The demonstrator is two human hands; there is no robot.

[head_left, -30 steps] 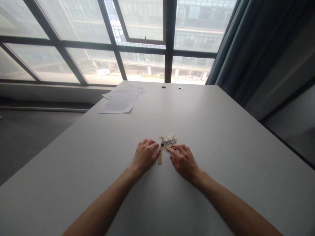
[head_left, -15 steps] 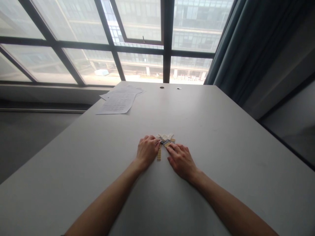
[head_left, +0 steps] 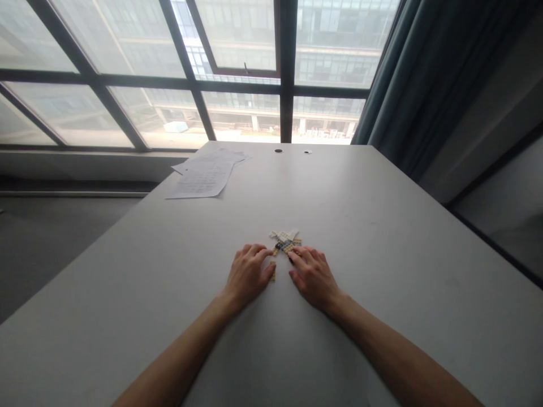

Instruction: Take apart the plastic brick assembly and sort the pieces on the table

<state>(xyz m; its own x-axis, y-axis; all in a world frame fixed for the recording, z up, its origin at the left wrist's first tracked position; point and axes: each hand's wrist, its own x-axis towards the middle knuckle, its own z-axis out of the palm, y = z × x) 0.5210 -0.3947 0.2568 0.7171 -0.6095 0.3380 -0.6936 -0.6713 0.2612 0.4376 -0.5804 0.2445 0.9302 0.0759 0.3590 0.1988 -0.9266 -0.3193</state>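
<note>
1. Left hand [head_left: 250,272] sits at the centre of the frame, half curled, its thumb over a yellow strip [head_left: 273,277]; whether it grips that, I cannot tell.
2. Right hand [head_left: 314,276] is loosely curled, fingertips at the lower right edge of the toy brick pile [head_left: 286,237] on the desk [head_left: 339,198]; any hold is unclear.
3. Half a second ago the left fingers reached the pile; now they are lower and the strip looks separated from it.
</note>
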